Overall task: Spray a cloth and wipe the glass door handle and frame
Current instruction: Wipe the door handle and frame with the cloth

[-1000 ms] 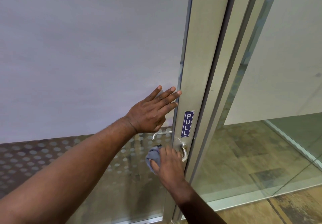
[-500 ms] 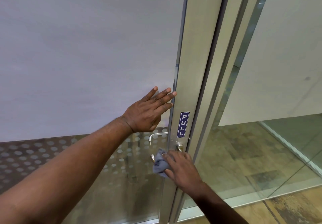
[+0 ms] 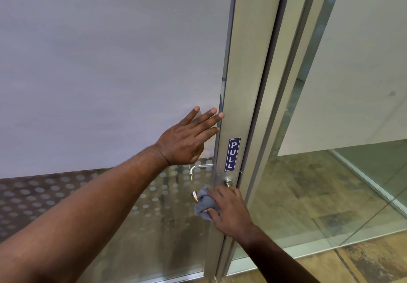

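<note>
A glass door with frosted film fills the left of the head view; its brushed metal frame (image 3: 246, 84) runs top to bottom with a blue PULL sign (image 3: 232, 154). My left hand (image 3: 187, 139) lies flat on the frosted glass, fingers apart, fingertips at the frame's edge. Below it my right hand (image 3: 226, 212) presses a crumpled grey cloth (image 3: 203, 203) around the near lever handle (image 3: 194, 195), whose curved end sticks out left of the cloth. The handle's round base (image 3: 228, 182) shows just above my fingers. A second lever (image 3: 198, 168) shows through the glass.
A fixed glass panel (image 3: 330, 183) stands right of the frame, with a white wall and brown patterned floor (image 3: 304, 194) behind it. A band of frosted dots (image 3: 33, 192) crosses the lower door glass. No spray bottle is in view.
My right hand has slid the cloth from the handle's base by the frame leftward along the lever. My left hand stays flat on the glass. The view has shifted slightly.
</note>
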The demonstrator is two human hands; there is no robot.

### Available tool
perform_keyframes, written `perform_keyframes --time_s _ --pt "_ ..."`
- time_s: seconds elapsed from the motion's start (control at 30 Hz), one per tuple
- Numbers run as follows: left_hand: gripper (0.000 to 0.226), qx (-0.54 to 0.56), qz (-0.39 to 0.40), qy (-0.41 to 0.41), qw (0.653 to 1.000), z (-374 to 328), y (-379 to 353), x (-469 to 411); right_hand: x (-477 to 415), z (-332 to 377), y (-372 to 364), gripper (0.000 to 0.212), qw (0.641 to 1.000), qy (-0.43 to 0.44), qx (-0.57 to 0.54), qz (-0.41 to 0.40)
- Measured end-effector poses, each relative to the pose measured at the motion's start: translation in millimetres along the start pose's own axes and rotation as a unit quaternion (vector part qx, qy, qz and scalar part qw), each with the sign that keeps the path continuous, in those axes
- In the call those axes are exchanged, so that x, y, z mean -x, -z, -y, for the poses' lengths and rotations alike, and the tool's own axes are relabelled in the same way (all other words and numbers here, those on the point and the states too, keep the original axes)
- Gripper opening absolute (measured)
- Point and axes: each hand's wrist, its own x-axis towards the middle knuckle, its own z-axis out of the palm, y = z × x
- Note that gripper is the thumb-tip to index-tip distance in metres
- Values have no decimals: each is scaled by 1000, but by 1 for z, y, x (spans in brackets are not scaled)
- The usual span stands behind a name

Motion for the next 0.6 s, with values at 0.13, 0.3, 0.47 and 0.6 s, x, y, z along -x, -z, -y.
perform_keyframes --time_s 0.13,0.3,0.47,0.6 --pt "54 5 1 -3 1000 0 0 0 -15 21 -10 48 998 -62 -28 -1" --pt "54 5 6 -8 1000 2 1 1 -35 44 -21 48 988 -148 -10 -36" --pt "53 16 6 -9 1000 3 0 4 -43 54 -21 55 978 -204 -22 -33" --pt "53 34 10 -2 999 2 4 2 -41 56 -17 63 973 -224 -25 -49"
